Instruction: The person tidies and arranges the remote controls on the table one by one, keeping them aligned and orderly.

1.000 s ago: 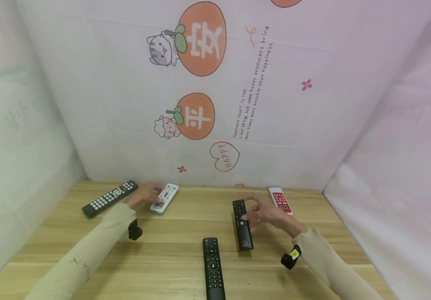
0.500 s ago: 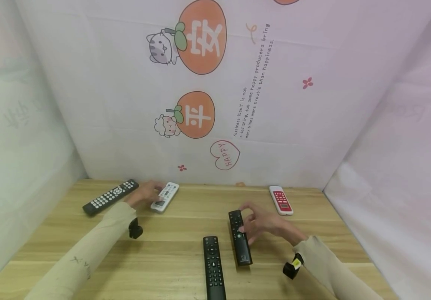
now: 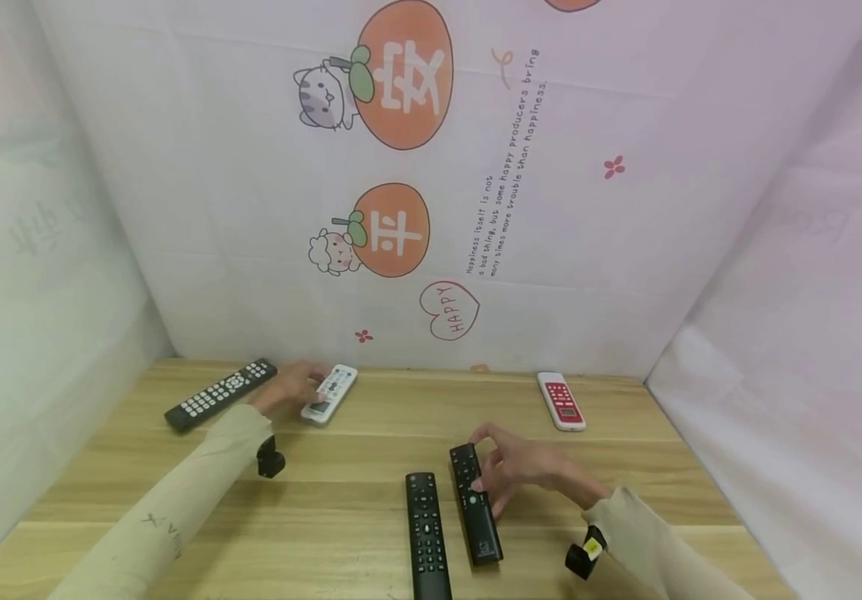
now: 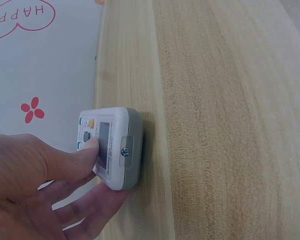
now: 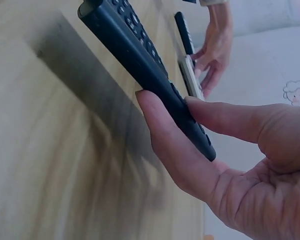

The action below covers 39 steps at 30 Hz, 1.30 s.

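At the back left, my left hand (image 3: 294, 388) pinches a white remote control (image 3: 337, 385), its thumb on the face near the display. In the left wrist view the end of this white remote (image 4: 132, 167) sits close over the wood, fingers along its side. My right hand (image 3: 524, 465) grips a black remote control (image 3: 482, 529) by its edges, between thumb and fingers. The right wrist view shows this black remote (image 5: 135, 62) raised and tilted, its shadow on the tabletop. Just left of it lies another black remote (image 3: 427, 533), roughly parallel.
A long black remote with white buttons (image 3: 221, 396) lies by the left forearm. A white remote with a red face (image 3: 562, 402) lies at the back right. Printed white cloth (image 3: 266, 292) walls the back and both sides of the wooden table (image 3: 326, 517).
My right hand has brought its black remote toward the front and slightly left, nearer the other black remote. My left hand has stayed in place on the white remote.
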Tool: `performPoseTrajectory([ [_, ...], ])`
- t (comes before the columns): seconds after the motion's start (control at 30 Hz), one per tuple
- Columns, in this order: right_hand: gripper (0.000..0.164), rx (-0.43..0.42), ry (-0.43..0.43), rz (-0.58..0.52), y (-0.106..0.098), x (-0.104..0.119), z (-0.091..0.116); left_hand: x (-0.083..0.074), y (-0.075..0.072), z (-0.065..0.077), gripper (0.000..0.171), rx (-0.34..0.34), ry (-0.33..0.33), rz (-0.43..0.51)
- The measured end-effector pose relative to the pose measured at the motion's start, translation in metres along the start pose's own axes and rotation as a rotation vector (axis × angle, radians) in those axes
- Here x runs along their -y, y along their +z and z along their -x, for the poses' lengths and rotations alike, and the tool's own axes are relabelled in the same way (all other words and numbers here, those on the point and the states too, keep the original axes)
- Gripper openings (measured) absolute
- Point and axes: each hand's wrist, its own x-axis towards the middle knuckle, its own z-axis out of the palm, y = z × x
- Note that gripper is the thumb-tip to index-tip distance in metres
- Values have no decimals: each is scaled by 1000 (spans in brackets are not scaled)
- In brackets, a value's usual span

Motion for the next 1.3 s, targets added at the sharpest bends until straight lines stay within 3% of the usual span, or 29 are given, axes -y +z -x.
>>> performPoseTrajectory([
  [0.2,66,-11,11,2,12,-4,2,-1,0,1,62,-9,15,-13],
  [0.57,62,-31,23,15,25,-1,0,5,-4,-1,61,-14,-17,1],
  [0.8,55,-83,68,119,34,-6,5,6,0,-1,60,-23,38,-3],
  [0.97,48,-97,125,146,40,-7,8,4,5,3,62,-14,21,7],
  [1.3,44,-139,153,233,38,0,5,3,2,0,62,0,27,-8],
])
